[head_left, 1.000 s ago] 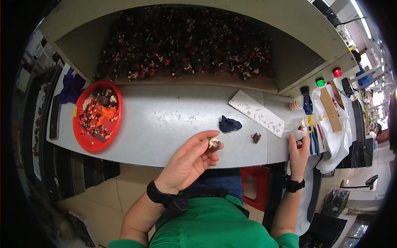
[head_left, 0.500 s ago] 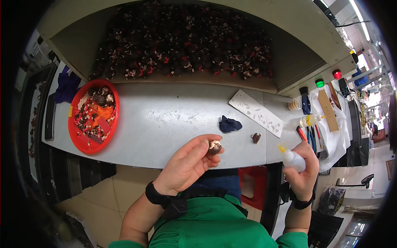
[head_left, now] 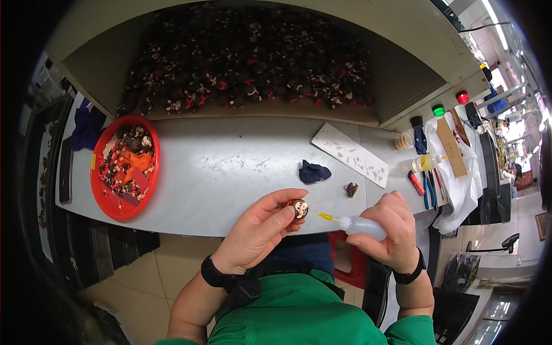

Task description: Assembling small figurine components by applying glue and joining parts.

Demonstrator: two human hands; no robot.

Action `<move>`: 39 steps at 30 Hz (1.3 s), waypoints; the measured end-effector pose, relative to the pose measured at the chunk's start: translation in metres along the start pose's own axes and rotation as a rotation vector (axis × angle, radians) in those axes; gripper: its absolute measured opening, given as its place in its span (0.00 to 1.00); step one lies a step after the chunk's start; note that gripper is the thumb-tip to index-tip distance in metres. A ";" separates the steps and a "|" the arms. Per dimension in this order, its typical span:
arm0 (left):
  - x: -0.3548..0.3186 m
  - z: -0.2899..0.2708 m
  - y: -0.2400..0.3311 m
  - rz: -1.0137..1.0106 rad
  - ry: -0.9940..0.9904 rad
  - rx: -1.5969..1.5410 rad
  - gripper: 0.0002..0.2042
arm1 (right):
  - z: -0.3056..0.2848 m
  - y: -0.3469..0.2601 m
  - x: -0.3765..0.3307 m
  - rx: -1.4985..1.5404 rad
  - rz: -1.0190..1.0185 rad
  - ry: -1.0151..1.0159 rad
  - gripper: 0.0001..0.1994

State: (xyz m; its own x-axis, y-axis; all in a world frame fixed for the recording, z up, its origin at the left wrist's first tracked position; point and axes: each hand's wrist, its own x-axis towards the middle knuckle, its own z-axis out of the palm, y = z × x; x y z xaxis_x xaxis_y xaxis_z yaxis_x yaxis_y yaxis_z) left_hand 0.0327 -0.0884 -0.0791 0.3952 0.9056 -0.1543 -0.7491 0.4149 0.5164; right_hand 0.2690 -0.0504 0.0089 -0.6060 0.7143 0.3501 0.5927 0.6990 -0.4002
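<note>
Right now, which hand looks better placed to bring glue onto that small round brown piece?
Right. The right hand grips the small white squeeze bottle, its yellow nozzle aimed at the small round brown piece pinched in the left hand fingers.

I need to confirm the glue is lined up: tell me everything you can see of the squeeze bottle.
The squeeze bottle is small, translucent white plastic with a yellow pointed nozzle. The right hand wraps its body, holding it nearly level. The nozzle points left toward the small round brown piece pinched in the left hand, with a small gap between them. Fill level cannot be told.
</note>
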 end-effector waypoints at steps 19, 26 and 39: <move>0.000 0.000 -0.001 -0.002 0.016 0.062 0.17 | 0.001 0.000 0.001 -0.016 -0.011 0.000 0.20; 0.000 -0.001 -0.002 0.000 0.008 0.062 0.17 | 0.001 0.000 0.000 -0.024 -0.009 -0.010 0.20; 0.000 0.000 -0.002 0.005 0.022 0.052 0.17 | 0.001 -0.003 0.002 -0.010 -0.014 -0.010 0.20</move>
State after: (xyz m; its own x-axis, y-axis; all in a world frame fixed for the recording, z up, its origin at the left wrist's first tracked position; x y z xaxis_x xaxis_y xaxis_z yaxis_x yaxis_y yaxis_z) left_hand 0.0345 -0.0889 -0.0801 0.3792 0.9097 -0.1693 -0.7221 0.4053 0.5607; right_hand 0.2657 -0.0514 0.0103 -0.6191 0.7044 0.3472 0.5895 0.7089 -0.3872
